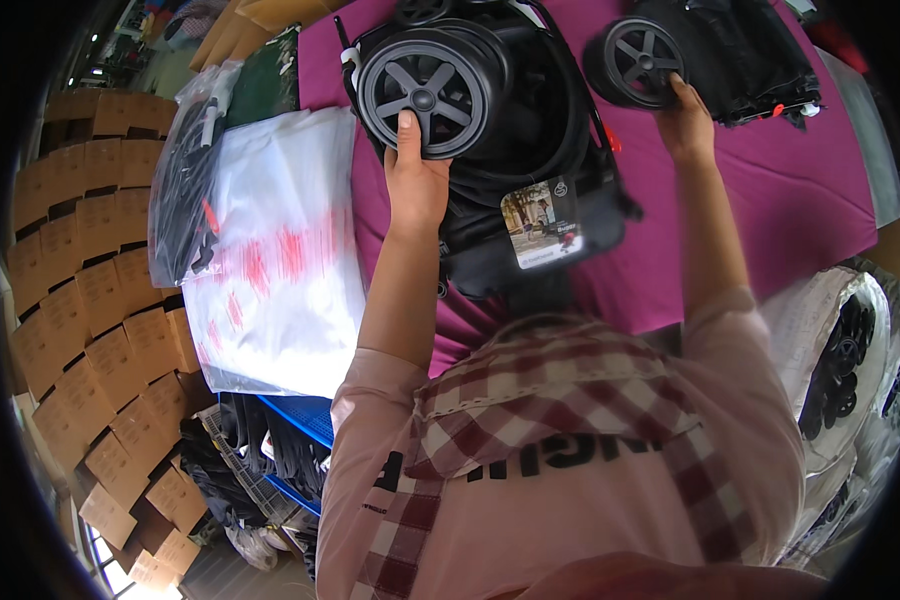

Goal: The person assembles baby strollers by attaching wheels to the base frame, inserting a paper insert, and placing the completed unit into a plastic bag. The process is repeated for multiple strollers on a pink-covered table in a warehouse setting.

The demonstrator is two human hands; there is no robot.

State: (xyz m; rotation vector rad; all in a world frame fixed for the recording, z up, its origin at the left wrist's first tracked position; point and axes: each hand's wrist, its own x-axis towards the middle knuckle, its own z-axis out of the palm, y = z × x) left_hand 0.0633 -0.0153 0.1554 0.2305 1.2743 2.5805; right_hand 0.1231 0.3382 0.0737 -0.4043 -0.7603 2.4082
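Folded stroller (530, 170) sits mid-bench (800, 210), big wheel (425, 92) at its left end w/ left hand (415, 180) on it. Second wheel (638, 62) off to the right, right hand (685, 120) touching. Plastic bags (280, 250) lie left of stroller; cartons (90, 270) stacked further left, beyond bench.

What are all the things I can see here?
Wheels: two, black with grey spokes, on the folded stroller, left wheel, right wheel.
Folded stroller: one, black, on the table.
Picture tag: one, hanging on the stroller.
Table cover: one, magenta.
Plastic bags: stack, white with red print, left side.
Bag of black parts: one, clear, far left.
Cardboard boxes: many, brown, stacked at left.
Left hand: on the left wheel.
Right hand: on the right wheel.
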